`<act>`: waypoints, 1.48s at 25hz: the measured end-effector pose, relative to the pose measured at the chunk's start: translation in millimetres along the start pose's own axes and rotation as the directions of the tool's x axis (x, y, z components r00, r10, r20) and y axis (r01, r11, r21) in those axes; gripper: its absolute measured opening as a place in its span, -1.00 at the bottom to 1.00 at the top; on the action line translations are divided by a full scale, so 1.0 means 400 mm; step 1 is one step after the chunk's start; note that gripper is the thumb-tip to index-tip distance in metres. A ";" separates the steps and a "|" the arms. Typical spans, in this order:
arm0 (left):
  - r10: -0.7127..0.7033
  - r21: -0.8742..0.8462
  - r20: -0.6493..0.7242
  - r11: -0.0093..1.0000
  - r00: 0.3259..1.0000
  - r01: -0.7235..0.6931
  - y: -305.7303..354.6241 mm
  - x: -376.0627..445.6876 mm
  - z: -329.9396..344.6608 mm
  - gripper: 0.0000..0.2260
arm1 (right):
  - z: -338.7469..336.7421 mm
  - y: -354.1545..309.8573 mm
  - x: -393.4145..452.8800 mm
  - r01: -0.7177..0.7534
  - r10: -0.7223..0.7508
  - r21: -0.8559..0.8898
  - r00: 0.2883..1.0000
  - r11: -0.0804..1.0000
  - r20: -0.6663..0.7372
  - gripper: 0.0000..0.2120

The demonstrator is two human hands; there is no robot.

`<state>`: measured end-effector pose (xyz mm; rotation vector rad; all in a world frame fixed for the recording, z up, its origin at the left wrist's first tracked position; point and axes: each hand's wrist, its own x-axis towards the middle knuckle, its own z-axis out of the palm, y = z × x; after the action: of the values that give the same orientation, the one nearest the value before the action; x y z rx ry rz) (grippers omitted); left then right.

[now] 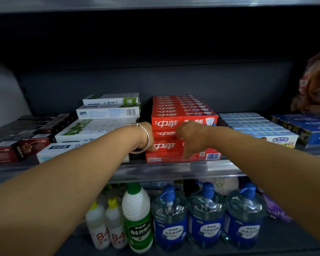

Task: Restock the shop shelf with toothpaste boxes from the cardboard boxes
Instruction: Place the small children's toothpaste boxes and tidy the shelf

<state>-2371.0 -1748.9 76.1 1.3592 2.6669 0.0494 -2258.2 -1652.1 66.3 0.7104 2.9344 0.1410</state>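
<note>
Red toothpaste boxes (pixel 185 108) are stacked in the middle of the shop shelf (pixel 174 169), several rows deep. At the front of the stack lies a lower red box (pixel 166 154) with a barcode. My left hand (pixel 145 139), with silver bangles on the wrist, grips the left end of the front red boxes; its fingers are mostly hidden behind them. My right hand (pixel 190 139) holds the front of the same boxes, fingers curled at the top and thumb pointing down over the lower box. No cardboard box is in view.
White-and-green toothpaste boxes (pixel 107 115) are stacked to the left, with dark red ones (pixel 20 145) beyond. Pale blue boxes (pixel 257 126) and dark blue boxes (pixel 312 132) lie to the right. Bleach bottles (pixel 137 218) and blue pump bottles (pixel 205 218) stand on the shelf below.
</note>
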 end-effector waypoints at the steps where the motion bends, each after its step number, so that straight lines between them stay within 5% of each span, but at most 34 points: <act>1: -0.004 -0.008 -0.003 1.000 1.000 0.004 -0.005 -0.004 0.000 -0.60 | 0.001 -0.007 -0.007 0.002 -0.003 -0.018 0.999 1.000 -0.036 -0.38; 6: -0.013 -0.069 -0.024 0.998 1.000 0.012 -0.021 -0.002 0.009 -0.53 | 0.008 -0.021 -0.051 -0.028 -0.027 -0.182 0.957 0.983 -0.290 -0.61; 29: -0.130 -0.294 -0.075 0.950 0.989 0.102 0.011 0.042 0.058 -0.81 | 0.051 -0.035 -0.078 -0.158 0.112 -0.212 0.970 0.964 -0.216 -0.62; 37: -0.129 -0.364 -0.091 0.927 0.987 0.088 0.013 0.044 0.068 -0.70 | 0.049 -0.026 -0.083 -0.159 0.109 -0.224 0.969 0.961 -0.220 -0.66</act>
<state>-2373.2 -1732.6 47.7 1.1199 2.6427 0.5882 -2230.7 -1675.4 48.9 0.9045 2.9815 0.6077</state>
